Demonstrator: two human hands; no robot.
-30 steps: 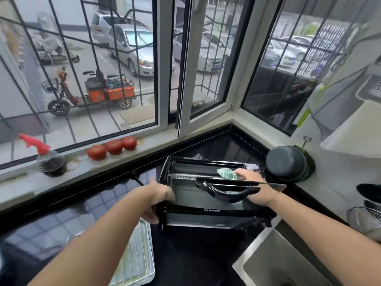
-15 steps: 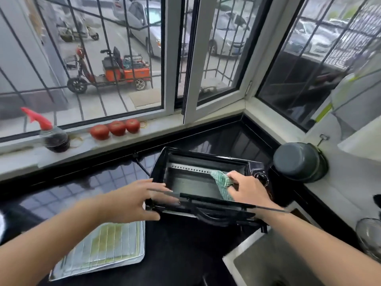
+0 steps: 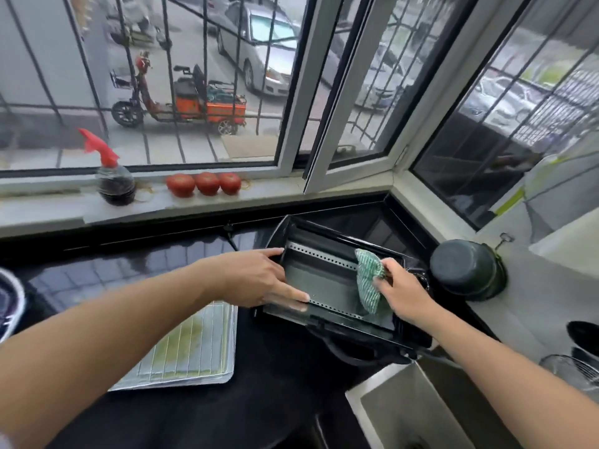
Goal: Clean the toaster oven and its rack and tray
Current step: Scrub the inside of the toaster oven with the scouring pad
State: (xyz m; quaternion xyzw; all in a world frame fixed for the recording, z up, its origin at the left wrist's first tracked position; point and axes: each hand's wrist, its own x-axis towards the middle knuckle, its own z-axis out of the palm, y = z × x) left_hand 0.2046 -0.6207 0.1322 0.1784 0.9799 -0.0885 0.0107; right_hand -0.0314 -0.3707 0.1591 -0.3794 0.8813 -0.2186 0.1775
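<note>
The toaster oven (image 3: 337, 280) is seen on the black worktop (image 3: 265, 400), in the corner below the window, tipped so that its open cavity faces up toward the camera, with its door hanging down at the near edge. The oven's left edge is held by the left hand (image 3: 256, 280): the fingers are stretched along the frame and the thumb is laid against the lower rim. Inside the oven, at the right end of the cavity, a green striped cloth (image 3: 368, 283) is gripped by the right hand (image 3: 402, 293) (fingers curled round it) and pressed against the inner wall. Left of the oven and nearer the camera, the tray (image 3: 194, 351) is laid flat on the worktop, with the wire rack on top of it. Just right of the oven a dark pot (image 3: 463, 270) is found. A sink (image 3: 405, 409) lies below the oven's right end. Behind the oven, on the window sill, three tomatoes (image 3: 204, 183) and a spray bottle (image 3: 113, 176) are lined up.
</note>
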